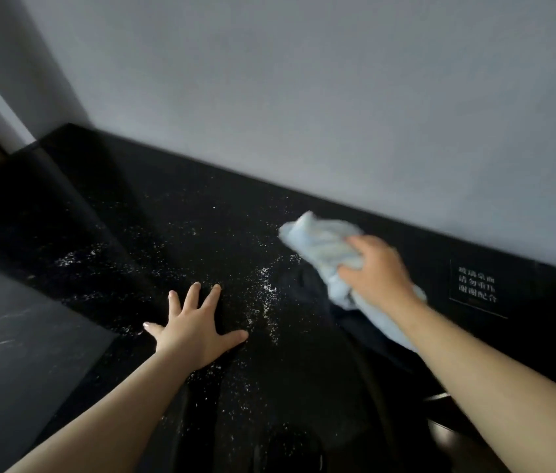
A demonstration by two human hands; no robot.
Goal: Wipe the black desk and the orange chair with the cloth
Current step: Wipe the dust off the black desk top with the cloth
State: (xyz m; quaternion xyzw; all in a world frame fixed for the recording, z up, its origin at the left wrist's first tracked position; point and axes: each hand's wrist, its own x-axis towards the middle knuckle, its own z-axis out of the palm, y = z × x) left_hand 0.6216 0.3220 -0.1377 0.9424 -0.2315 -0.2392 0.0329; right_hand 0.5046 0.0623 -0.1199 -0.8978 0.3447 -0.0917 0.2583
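Note:
The black desk (174,206) has a glossy top that runs along a grey wall, and white dust specks lie scattered across its middle. My right hand (377,273) presses a crumpled light blue cloth (322,242) onto the desk at the right, near the back edge. The cloth is blurred from motion. My left hand (194,324) lies flat on the desk with its fingers spread, left of the cloth and holding nothing. No orange chair is in view.
A small black sign with white characters (477,290) lies on the desk at the far right. The grey wall (304,97) borders the desk's back edge. To the left sits a lower dark surface (14,353). A dark object (440,428) sits at the lower right.

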